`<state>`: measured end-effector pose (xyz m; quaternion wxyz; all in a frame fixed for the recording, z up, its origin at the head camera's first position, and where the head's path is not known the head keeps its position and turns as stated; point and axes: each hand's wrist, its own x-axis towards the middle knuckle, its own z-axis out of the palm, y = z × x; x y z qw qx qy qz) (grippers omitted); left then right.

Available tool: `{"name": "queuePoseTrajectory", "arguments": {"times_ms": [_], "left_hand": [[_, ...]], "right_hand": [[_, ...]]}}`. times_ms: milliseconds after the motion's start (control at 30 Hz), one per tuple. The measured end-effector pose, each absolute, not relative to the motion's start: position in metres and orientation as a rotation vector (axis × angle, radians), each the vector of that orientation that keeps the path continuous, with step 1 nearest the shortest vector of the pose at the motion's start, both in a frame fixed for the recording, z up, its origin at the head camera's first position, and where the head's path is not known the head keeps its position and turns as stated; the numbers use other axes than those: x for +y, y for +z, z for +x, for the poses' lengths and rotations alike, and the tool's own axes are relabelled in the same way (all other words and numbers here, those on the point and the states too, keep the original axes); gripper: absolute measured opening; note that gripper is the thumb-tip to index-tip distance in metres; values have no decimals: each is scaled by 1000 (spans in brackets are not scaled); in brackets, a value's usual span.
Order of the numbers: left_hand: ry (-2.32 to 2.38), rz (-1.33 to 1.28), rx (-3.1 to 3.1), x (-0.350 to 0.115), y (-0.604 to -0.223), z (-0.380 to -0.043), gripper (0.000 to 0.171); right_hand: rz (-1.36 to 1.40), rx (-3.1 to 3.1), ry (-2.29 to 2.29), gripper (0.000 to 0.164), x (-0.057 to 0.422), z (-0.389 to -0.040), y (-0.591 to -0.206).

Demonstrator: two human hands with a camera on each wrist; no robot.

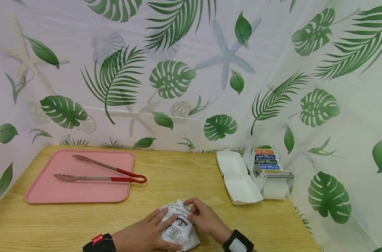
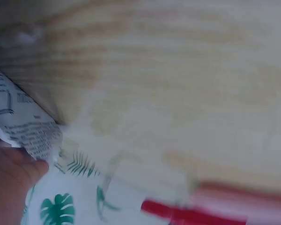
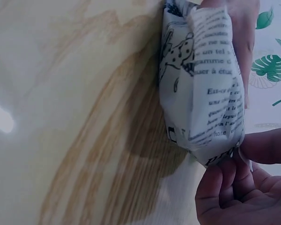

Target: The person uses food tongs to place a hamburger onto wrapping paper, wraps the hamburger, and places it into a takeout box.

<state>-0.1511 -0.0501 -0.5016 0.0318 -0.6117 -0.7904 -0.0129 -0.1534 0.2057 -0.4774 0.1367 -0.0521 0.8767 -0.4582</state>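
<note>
A small bundle wrapped in white newsprint-patterned paper [image 1: 182, 224] lies on the wooden table at the front middle. My left hand [image 1: 147, 229] rests across its top and left side with fingers spread and extended. My right hand [image 1: 206, 218] is at the bundle's far right edge. In the right wrist view, thumb and fingers of the right hand [image 3: 246, 192] pinch the folded end of the wrapped bundle [image 3: 210, 98]. Printed text and a drawing show on the paper. Whatever is inside stays hidden. The left wrist view catches only part of the paper [image 2: 23, 122].
At the back left is a pink tray [image 1: 43, 190], with red-handled metal tongs [image 1: 128, 179] lying on it, handle past its right edge. An open white carton [image 1: 241, 187] stands at the back right beside a dispenser [image 1: 268, 161] of boxed rolls. Leaf-patterned cloth [image 1: 191, 140] hangs behind.
</note>
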Motion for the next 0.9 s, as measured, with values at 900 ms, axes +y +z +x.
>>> {"name": "queuePoseTrajectory", "arguments": {"times_ms": [900], "left_hand": [[-259, -1418, -2834, -22, -502, -139, 83]], "right_hand": [[-12, 2391, -1515, 35, 223, -150, -479]]}}
